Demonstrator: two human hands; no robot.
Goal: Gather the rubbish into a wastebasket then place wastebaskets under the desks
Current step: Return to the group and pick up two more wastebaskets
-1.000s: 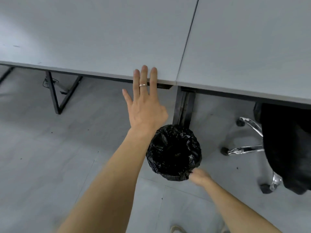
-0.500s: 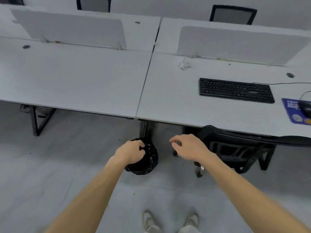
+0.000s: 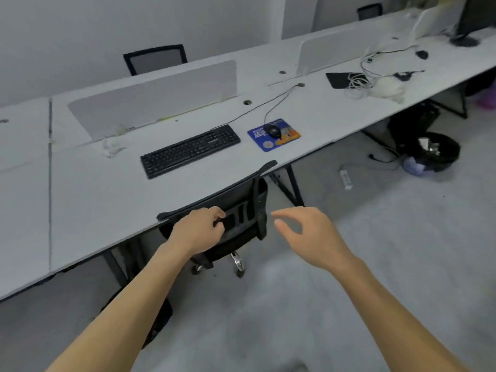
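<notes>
A wastebasket lined with a black bag [image 3: 161, 320] stands on the floor at the desk's edge, mostly hidden behind my left forearm. A second black wastebasket [image 3: 440, 150] with rubbish inside stands on the floor at the far right, next to a bluish bag [image 3: 414, 165]. A crumpled tissue [image 3: 111, 149] lies on the desk [image 3: 88, 200] left of the keyboard. My left hand [image 3: 198, 232] hangs in front of the chair back with its fingers loosely curled, holding nothing. My right hand [image 3: 308, 234] is relaxed and holds nothing, out over the floor.
A black office chair [image 3: 241, 210] is pushed under the desk. A keyboard [image 3: 190, 150], a mouse on a blue pad [image 3: 273, 134], cables and white clutter [image 3: 386, 88] lie on the desks. A power strip [image 3: 346, 179] lies on the floor. Desk legs [image 3: 291, 186] stand nearby.
I have let go of the lined wastebasket, risen and turned right. Both hands came up off the basket. The view now shows the chair, the keyboard desk and a second wastebasket.
</notes>
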